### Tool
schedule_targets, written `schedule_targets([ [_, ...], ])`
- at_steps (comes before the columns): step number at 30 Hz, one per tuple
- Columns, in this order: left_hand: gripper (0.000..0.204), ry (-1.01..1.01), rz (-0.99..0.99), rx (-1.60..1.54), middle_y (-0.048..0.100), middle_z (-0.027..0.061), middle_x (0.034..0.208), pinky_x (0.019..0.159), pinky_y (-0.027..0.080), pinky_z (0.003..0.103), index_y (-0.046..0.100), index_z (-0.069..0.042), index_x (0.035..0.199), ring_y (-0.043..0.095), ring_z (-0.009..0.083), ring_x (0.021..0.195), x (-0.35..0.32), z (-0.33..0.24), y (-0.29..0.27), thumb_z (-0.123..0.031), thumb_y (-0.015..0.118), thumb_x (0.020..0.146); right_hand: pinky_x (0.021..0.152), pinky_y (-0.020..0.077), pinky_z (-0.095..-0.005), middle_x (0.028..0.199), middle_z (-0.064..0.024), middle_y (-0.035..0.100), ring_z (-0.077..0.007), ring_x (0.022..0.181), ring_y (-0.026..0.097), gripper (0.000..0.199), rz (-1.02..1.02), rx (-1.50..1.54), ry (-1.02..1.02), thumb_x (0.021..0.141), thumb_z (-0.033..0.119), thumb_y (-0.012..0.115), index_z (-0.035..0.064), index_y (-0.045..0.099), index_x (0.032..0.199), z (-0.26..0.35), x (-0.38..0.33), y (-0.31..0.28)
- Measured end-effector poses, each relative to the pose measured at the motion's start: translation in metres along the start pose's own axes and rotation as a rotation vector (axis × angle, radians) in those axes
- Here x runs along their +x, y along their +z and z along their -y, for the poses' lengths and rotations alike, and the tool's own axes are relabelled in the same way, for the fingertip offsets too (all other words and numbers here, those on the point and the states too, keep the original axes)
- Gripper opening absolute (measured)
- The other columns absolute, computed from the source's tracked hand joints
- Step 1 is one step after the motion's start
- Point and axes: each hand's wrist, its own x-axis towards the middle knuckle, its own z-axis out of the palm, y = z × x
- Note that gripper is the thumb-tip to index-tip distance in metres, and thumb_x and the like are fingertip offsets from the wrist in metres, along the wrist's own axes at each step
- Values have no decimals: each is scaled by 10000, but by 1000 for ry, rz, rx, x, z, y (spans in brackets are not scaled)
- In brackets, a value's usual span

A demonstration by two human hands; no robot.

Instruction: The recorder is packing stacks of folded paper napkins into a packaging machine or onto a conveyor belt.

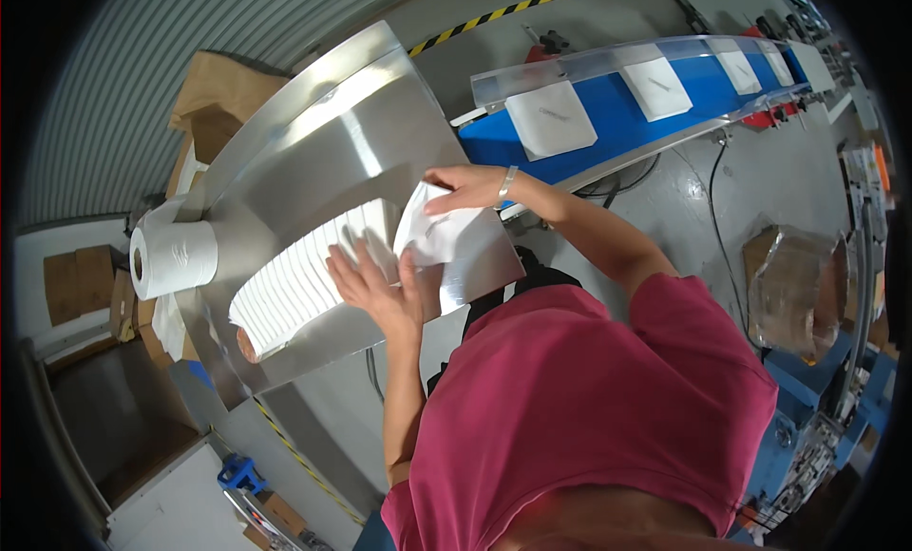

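A long row of white, soft-looking flat packs [302, 271] stands on edge, pressed together, on a shiny metal table [285, 171]. My left hand [375, 287] rests against the near end of this row with its fingers spread. Its thumb touches the lower edge of a separate white square pack [439, 230], tilted up beside the row. My right hand [461, 188] grips that pack at its top, thumb on the face and fingers over the far edge. Grey print marks its face. Whether it is paper or cloth I cannot tell.
Right of the table runs a blue conveyor belt [608, 104] with clear side guards, carrying several similar white packs [551, 120]. A large white roll [176, 256] sits at the table's left end. Cardboard boxes [78, 283] stand farther left, and a plastic-wrapped carton [796, 294] at right.
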Motion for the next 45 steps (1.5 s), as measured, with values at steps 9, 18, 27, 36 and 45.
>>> schedule_targets([
  [9,329,64,13,-71,457,237,1328,967,383,489,593,-10,1173,456,398,1207,1,22,-1,-41,623,847,899,434,-415,1092,-293,597,-411,1044,569,713,-548,-201,286,801,613,579,-52,596,1057,-51,-35,-34],
  [18,361,133,39,58,425,204,1376,1034,311,507,631,-82,1176,377,424,1266,-1,25,5,-57,647,816,869,426,-431,1149,-139,575,-322,1096,514,458,-1175,-1079,532,749,385,721,84,600,1073,-48,-60,-81],
  [27,321,113,6,49,426,155,1396,1033,280,532,654,-106,1140,343,418,1287,1,17,0,-57,641,823,991,403,-390,1267,-126,500,-317,1167,477,624,-429,-629,-359,678,131,772,102,516,1246,7,22,8],
  [36,273,179,47,58,427,138,1415,1068,253,489,698,-130,1076,314,403,1327,1,19,-7,-58,641,819,935,444,-327,1192,-99,561,-269,1118,542,581,-66,-177,-325,671,187,792,111,542,1190,0,46,35],
  [45,247,93,102,43,363,186,1435,1060,242,541,662,-73,1082,285,428,1329,4,18,-10,-204,626,876,869,463,-329,1113,-97,592,-237,1013,574,482,-112,-200,-300,777,300,732,63,560,1160,-14,22,25],
])
